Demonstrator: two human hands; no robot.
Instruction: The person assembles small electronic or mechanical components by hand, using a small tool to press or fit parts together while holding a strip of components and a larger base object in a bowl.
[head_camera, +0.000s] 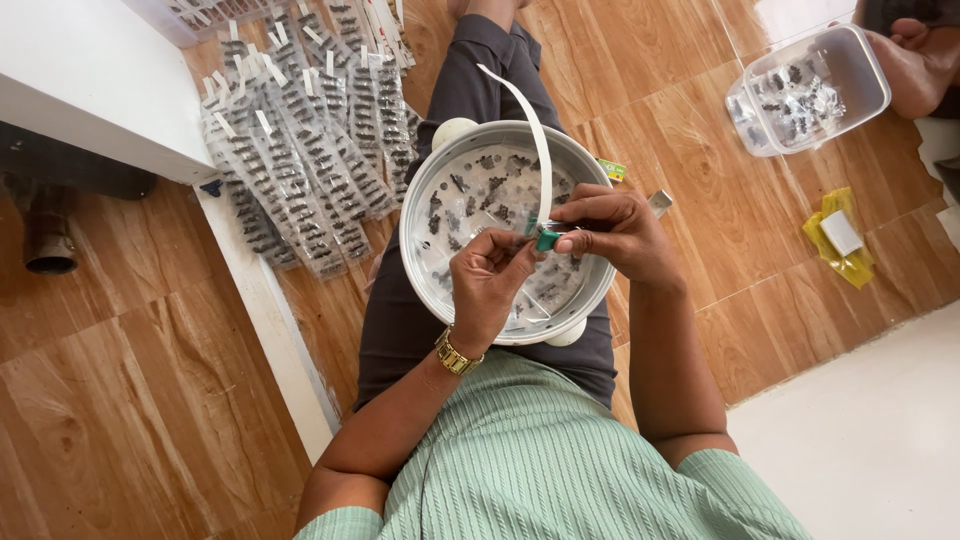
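White strip (530, 120) is thin and bendy. My right hand (615, 232) and left hand (490, 285) pinch its green end (547, 240) over the bowl (425, 190).

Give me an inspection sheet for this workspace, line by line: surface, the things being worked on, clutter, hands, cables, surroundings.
Surface: wooden floor; the person sits on it with a round metal bowl on the lap.
Job's things: bowl holds small dark pieces in clear packets; a white strip rises from a small green piece.
Clutter: pile of filled clear packets; clear plastic box of dark pieces; yellow packet.
Hands: left hand, gold watch on the wrist, and right hand both pinch the green piece over the bowl.
Cables: nothing seen.
Surroundings: white furniture edge; another person's foot beside the box.
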